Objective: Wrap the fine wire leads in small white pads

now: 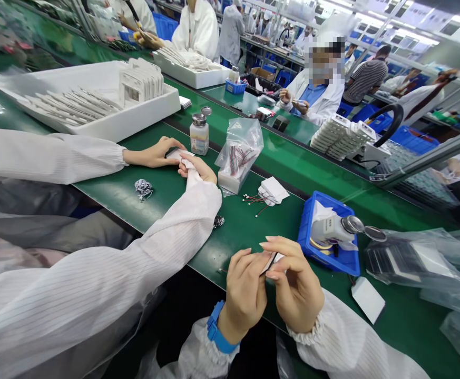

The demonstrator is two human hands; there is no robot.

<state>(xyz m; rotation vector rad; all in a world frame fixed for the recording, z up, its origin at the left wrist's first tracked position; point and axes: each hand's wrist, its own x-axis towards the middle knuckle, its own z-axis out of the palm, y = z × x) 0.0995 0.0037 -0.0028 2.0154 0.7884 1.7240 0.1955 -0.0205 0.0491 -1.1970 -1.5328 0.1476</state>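
Observation:
My left hand (pixel 244 290) and my right hand (pixel 296 284) meet over the near edge of the green belt (pixel 253 231). Both pinch a small flat white piece with a dark edge (pixel 271 260) between their fingertips. A blue band sits on my left wrist. To the right of my hands a blue tray (pixel 311 231) holds a white and grey device. Just beyond my hands lie loose red-wired connectors (pixel 255 200) and a small stack of white pads (pixel 273 190).
A co-worker on my left, in white sleeves, handles a white piece (pixel 182 155) beside a pump bottle (pixel 199 131). A clear bag of wires (pixel 240 150), a large white tray (pixel 95 100), plastic bags at right (pixel 423 260) and a white card (pixel 368 299) lie around. Other workers sit opposite.

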